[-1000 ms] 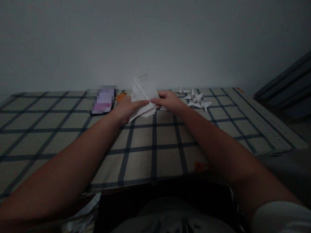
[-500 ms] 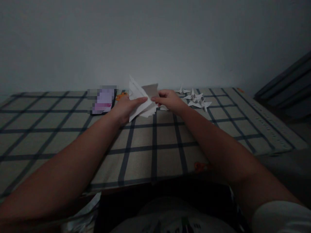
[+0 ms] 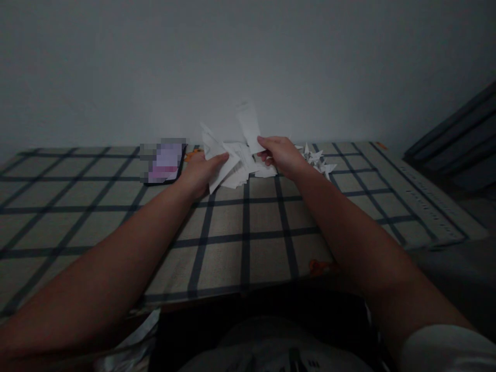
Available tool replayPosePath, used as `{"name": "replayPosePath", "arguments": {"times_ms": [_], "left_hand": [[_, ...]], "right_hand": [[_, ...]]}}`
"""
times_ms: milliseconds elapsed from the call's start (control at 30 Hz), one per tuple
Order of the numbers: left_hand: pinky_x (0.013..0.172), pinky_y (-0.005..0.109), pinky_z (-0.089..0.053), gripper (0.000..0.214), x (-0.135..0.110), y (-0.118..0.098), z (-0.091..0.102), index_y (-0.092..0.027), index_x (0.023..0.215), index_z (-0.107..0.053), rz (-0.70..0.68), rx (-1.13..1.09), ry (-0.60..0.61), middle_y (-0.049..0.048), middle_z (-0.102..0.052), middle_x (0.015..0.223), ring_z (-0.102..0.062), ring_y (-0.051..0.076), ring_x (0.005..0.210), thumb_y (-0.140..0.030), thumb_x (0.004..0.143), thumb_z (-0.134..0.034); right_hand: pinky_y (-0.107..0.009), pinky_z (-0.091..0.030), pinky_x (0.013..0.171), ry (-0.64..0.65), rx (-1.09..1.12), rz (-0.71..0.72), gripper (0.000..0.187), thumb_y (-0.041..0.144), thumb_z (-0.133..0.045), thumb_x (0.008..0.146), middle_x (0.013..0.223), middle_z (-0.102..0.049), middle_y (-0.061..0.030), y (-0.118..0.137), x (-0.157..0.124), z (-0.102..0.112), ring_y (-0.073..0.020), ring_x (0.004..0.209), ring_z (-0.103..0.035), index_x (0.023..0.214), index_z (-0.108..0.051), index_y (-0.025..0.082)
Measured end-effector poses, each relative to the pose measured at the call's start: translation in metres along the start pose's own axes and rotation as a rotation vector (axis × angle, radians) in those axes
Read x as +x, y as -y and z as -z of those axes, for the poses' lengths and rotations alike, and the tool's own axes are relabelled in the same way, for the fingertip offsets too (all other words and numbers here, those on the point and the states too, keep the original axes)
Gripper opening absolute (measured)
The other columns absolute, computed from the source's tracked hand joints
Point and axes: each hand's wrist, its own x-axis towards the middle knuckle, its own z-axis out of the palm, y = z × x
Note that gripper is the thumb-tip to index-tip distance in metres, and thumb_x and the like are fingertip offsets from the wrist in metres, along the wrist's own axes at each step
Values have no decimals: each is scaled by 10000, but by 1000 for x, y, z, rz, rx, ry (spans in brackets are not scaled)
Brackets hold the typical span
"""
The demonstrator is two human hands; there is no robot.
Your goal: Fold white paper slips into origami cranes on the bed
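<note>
My left hand point(image 3: 201, 173) is closed on a folded sheet of white paper point(image 3: 215, 155), with the thumb pressed over its front and the fingers behind. Pinched in my right hand point(image 3: 281, 154) is a white paper strip point(image 3: 249, 124), raised and tilted a little to the left, its upper end slightly blurred. Between and below the hands lies a pile of white paper pieces point(image 3: 236, 178) on the cloth. Just beyond the right wrist sit several folded paper cranes point(image 3: 315, 159), partly hidden by that hand.
A checked cloth point(image 3: 228, 258) covers the table, which meets a plain wall. Left of my left hand lies a phone point(image 3: 166, 163), its screen partly pixelated. An orange object point(image 3: 192, 155) is behind that hand; another orange thing point(image 3: 321, 266) is at the front edge.
My right hand has moved slightly right and up, away from the left one, with the paper strip now raised in it. The left hand stays nearly in place with its folded sheet.
</note>
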Motion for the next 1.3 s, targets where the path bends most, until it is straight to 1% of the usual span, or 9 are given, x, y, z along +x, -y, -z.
{"name": "replayPosePath", "arguments": {"times_ms": [200, 400, 533, 667, 767, 867, 933, 1133, 1300], "left_hand": [[925, 476, -615, 444, -1, 0, 0, -171, 1136, -693, -37, 59, 12, 142, -759, 1175, -734, 326, 1065, -264, 719, -815], [884, 476, -626, 521, -1, -3, -1, -130, 1154, -678, -96, 80, 67, 175, -749, 1169, -756, 303, 974, -289, 684, -838], [854, 433, -636, 469, -1, -4, -1, -139, 1089, -702, -105, 70, 102, 155, -768, 1136, -756, 295, 961, -318, 684, -859], [819, 376, -636, 439, -2, -4, -2, -159, 1071, -702, -117, 80, 116, 129, -778, 1125, -756, 271, 942, -341, 704, -858], [810, 350, -624, 436, -3, -5, -4, -169, 1097, -689, -135, 95, 139, 102, -780, 1095, -751, 248, 926, -341, 728, -845], [814, 337, -608, 435, -3, -5, -5, -171, 1100, -669, -157, 104, 162, 88, -775, 1058, -742, 230, 901, -350, 740, -838], [809, 333, -601, 476, -2, -3, -5, -175, 1150, -649, -172, 118, 160, 89, -764, 1055, -736, 225, 893, -359, 749, -827], [812, 307, -576, 809, 8, 3, 4, -275, 1435, -518, -364, 348, -43, 100, -658, 1277, -679, 192, 964, -267, 691, -835], [898, 361, -565, 718, 7, 1, 10, -259, 1473, -547, -472, 603, -16, 123, -615, 1361, -630, 239, 1121, -326, 790, -760]], "right_hand": [[-334, -445, 676, -90, -611, 24, 359, 266, -554, 899, 507, -479, -43, 12, -7, 10, -196, 627, -562, 553, -587, 175], [-452, -499, 831, -20, -923, -119, 272, 248, -528, 862, 933, -710, -247, 6, -13, 7, -327, 916, -688, 886, -746, 86], [-478, -501, 844, -12, -1039, -151, 303, 332, -610, 846, 1044, -707, -266, 8, -16, 13, -346, 963, -677, 960, -747, 86], [-371, -469, 803, -126, -867, 94, 273, 390, -611, 898, 905, -704, -157, 14, -16, 12, -243, 867, -623, 839, -711, 143], [-301, -429, 734, 1, -528, 257, 397, 482, -537, 961, 782, -663, -68, 14, -15, 0, -174, 758, -568, 784, -681, 157], [-273, -402, 685, 152, -323, 257, 310, 407, -583, 932, 737, -638, -27, 9, -14, -15, -144, 709, -546, 794, -687, 149], [-264, -389, 653, 170, -255, 243, 244, 342, -613, 901, 678, -600, -2, 5, -14, -21, -127, 657, -519, 767, -678, 149], [-250, -421, 621, 62, -89, 139, 191, 333, -701, 840, 656, -611, 13, -1, -9, -22, -104, 583, -516, 778, -676, 154], [-242, -422, 605, 57, -20, 80, 235, 364, -742, 823, 626, -597, 25, 0, -11, -25, -89, 555, -489, 759, -656, 155]]}}
